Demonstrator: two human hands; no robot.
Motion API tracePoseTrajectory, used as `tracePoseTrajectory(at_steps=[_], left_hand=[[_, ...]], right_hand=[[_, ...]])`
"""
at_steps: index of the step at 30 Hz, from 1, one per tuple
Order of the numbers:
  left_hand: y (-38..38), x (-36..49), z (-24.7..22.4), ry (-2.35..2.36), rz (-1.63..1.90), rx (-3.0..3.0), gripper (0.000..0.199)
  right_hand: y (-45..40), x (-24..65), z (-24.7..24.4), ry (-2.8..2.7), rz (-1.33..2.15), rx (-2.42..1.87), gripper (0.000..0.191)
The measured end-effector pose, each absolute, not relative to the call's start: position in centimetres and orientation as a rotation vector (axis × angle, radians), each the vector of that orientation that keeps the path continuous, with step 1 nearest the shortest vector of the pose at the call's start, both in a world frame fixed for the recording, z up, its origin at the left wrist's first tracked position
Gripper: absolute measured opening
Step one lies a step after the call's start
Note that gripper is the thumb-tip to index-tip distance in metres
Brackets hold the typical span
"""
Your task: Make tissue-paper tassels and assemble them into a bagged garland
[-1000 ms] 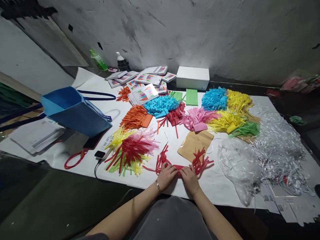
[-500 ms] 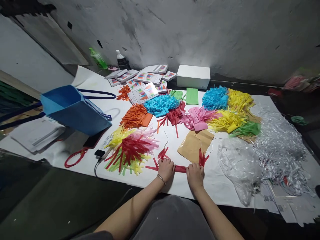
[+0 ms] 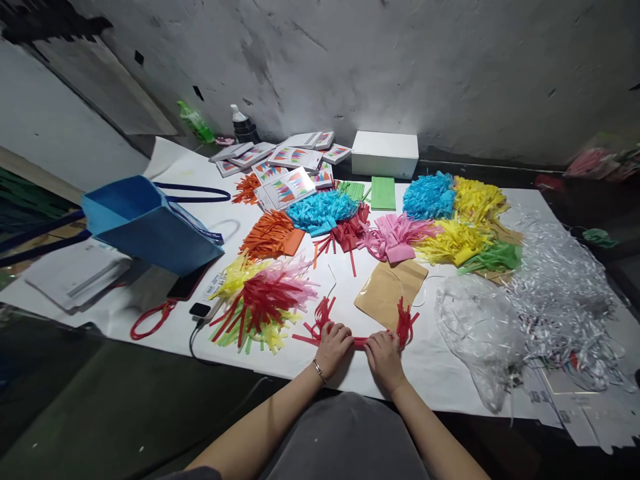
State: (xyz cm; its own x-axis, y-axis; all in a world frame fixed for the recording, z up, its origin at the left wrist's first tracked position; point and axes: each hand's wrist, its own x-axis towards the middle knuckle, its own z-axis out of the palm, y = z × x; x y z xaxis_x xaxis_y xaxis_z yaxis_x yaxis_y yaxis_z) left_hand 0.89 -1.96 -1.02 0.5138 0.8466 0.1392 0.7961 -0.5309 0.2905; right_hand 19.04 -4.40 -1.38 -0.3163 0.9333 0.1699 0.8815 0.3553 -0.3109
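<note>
A red tissue-paper tassel lies across the white-covered table close to my body, its middle a narrow rolled band and its fringe spread at both ends. My left hand has its fingers curled over the band's left part, beside the left fringe. Over the right part presses my right hand, fingers bent together next to the upturned right fringe. The fingertips and the paper under them are partly hidden. Just beyond my right hand rests a brown paper envelope. To the left spreads a pile of red, pink, yellow and green tassels.
Farther back are orange, blue, pink and yellow tassels. Flat printed boxes and a white box stand near the wall. A blue bag is left; clear plastic bags and shredded strips lie right.
Both hands have shifted slightly toward each other along the red band, and the band now sits a little nearer my body. The surrounding things stay put.
</note>
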Motion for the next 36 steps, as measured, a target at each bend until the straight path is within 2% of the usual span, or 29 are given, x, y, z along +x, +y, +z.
tracePoseTrajectory(at_steps=[9,17,21,24,32,36], left_hand=[[-2.5,-0.2,-1.7,1.302,0.391,2.536,0.010],[-3.2,0.4,0.0,1.591,0.402,2.350,0.020],[-2.3,1.1,0.0,1.711,0.338,2.315,0.015],[-1.9,1.3,-0.2,1.729,0.309,2.317,0.010],[-2.5,0.7,-0.4,1.423,0.378,2.490,0.006],[-2.6,0.4,-1.2,1.351,0.458,2.554,0.009]], right_hand=[[-5.2,20.8,-3.1,-2.370,0.237,-1.438,0.019],[-6.3,21.9,-2.1,-2.193,0.230,-1.647,0.019],[-6.0,20.8,-2.1,-2.079,0.164,-1.808,0.020],[-5.9,20.1,-2.2,-2.128,0.151,-1.753,0.016],[-5.4,19.4,-2.2,-2.285,0.198,-1.580,0.017],[-5.3,18.6,-2.1,-2.288,0.210,-1.564,0.009]])
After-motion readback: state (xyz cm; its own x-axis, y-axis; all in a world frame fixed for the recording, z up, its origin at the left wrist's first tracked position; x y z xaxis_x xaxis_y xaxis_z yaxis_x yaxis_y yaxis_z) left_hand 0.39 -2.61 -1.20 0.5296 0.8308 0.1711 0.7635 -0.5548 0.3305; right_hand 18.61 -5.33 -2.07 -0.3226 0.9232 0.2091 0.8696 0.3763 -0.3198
